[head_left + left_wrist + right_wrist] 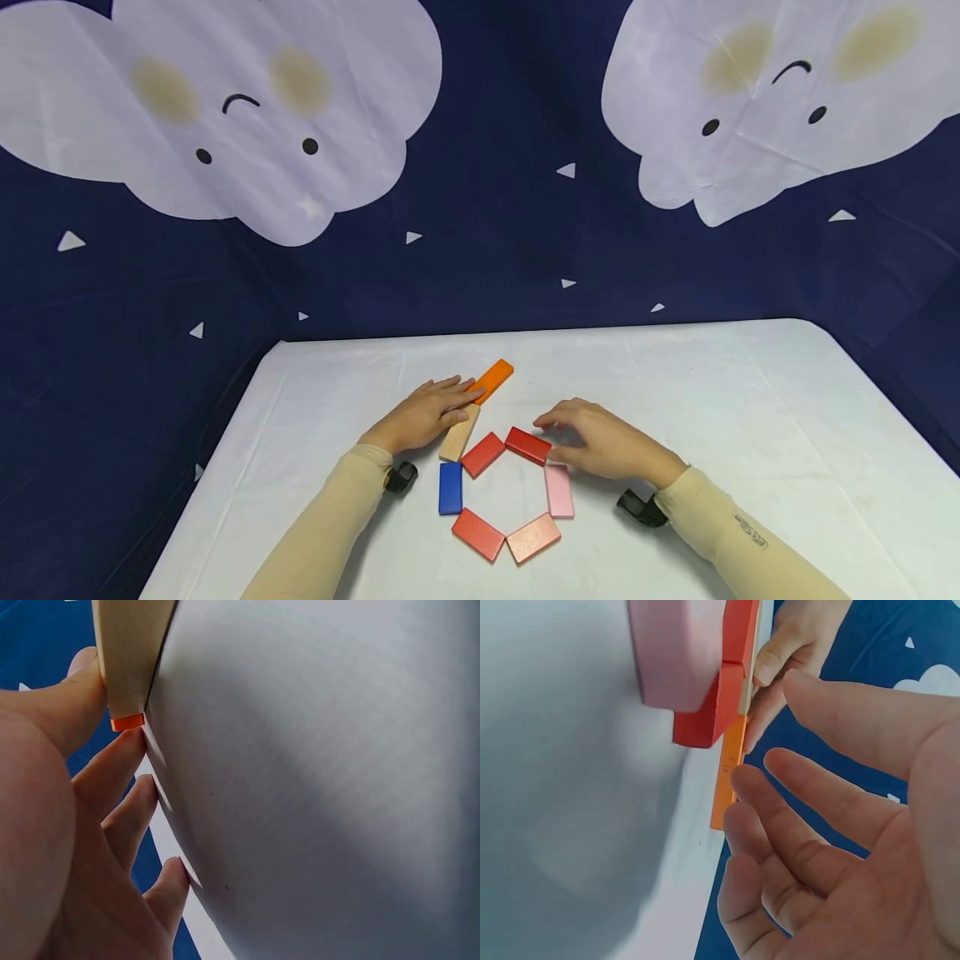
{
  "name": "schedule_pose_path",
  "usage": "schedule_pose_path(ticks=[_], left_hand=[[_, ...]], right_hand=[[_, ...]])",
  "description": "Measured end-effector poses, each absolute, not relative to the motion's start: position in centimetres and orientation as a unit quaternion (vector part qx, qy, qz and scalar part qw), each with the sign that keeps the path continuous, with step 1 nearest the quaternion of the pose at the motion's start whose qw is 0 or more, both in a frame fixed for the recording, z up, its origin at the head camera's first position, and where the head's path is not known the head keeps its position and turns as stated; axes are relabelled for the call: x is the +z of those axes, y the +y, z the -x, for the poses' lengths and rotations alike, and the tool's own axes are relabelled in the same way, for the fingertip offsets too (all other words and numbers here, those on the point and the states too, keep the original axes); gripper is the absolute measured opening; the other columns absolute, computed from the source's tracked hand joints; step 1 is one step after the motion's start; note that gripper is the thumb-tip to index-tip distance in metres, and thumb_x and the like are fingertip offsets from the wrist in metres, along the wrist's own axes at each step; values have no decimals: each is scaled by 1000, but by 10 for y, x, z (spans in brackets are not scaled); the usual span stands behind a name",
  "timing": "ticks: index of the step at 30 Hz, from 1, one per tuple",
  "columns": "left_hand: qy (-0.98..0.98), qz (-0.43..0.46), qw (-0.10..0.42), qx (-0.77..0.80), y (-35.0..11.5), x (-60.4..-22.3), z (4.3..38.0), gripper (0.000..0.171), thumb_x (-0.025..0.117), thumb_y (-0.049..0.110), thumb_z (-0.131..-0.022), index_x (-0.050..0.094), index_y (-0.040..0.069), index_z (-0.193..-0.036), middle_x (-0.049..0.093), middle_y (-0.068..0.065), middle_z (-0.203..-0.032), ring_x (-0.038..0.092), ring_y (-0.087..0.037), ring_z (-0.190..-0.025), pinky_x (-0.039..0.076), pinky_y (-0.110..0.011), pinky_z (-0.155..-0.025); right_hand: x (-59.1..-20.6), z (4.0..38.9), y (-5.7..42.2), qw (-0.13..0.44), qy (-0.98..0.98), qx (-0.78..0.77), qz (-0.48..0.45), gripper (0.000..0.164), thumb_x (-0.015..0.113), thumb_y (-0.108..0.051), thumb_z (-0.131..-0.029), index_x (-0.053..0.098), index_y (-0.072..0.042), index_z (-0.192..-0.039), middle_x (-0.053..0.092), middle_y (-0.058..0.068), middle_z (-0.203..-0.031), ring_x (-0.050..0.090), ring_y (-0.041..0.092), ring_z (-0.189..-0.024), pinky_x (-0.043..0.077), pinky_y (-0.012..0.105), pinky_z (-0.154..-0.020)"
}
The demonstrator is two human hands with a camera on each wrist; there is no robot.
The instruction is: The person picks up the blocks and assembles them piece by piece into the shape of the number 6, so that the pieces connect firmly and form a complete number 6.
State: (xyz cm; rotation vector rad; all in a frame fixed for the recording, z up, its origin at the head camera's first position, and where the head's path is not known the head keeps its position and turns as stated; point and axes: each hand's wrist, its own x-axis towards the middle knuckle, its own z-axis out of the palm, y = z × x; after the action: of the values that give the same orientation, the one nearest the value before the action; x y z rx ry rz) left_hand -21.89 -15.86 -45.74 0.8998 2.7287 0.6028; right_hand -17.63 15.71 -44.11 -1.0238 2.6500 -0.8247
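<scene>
My left hand (429,412) lies with outstretched fingers over the place where an orange block (495,380) meets a natural-wood block (459,435). Its thumb (84,664) rests along the wood block in the left wrist view. To the right, my right hand (603,437) hovers with loosely bent fingers and holds nothing. Its thumb is right by the end of a dark red block (528,446), close above a pink block (558,491). A red block (483,455) joins the dark red one at a corner.
A blue block (451,488), another red block (478,534) and a salmon block (533,538) continue the ring of blocks on the white table (675,375). Behind the table hangs a dark blue cloth (510,250) with cloud prints. Each wrist wears a small black camera (642,508).
</scene>
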Motion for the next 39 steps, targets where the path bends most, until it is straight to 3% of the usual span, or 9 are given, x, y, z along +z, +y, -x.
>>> schedule_pose_path(ticks=[6, 16, 24, 39], left_hand=[[923, -308, 103, 207, -159, -458, 219, 50, 49, 36, -106, 44, 22, -154, 38, -3, -159, 29, -27, -150, 17, -56, -121], [919, -315, 102, 214, -160, -456, 220, 49, 50, 33, -106, 46, 19, -153, 38, -5, -159, 29, -30, -149, 16, -57, -121], [920, -311, 103, 216, -160, -457, 219, 50, 50, 34, -106, 45, 20, -153, 38, -5, -159, 29, -29, -149, 16, -56, -121], [920, -312, 102, 213, -160, -458, 220, 50, 49, 35, -106, 45, 21, -154, 38, -5, -159, 29, -29, -150, 17, -57, -121]], right_hand=[[-442, 158, 166, 86, 896, -276, 336, 46, 78, -32, -89, 67, -10, -128, 65, -5, -118, 58, 16, -110, 49, 45, -98], [-447, 136, 171, 88, 903, -255, 334, 56, 85, -48, -78, 68, -17, -122, 63, -14, -114, 54, 8, -105, 50, 36, -94], [-448, 131, 168, 72, 909, -239, 334, 60, 89, -42, -73, 69, -13, -121, 63, -10, -112, 54, 9, -104, 51, 36, -93], [-451, 131, 168, 67, 910, -237, 333, 58, 87, -42, -76, 68, -14, -123, 63, -9, -116, 55, 10, -107, 51, 38, -96]])
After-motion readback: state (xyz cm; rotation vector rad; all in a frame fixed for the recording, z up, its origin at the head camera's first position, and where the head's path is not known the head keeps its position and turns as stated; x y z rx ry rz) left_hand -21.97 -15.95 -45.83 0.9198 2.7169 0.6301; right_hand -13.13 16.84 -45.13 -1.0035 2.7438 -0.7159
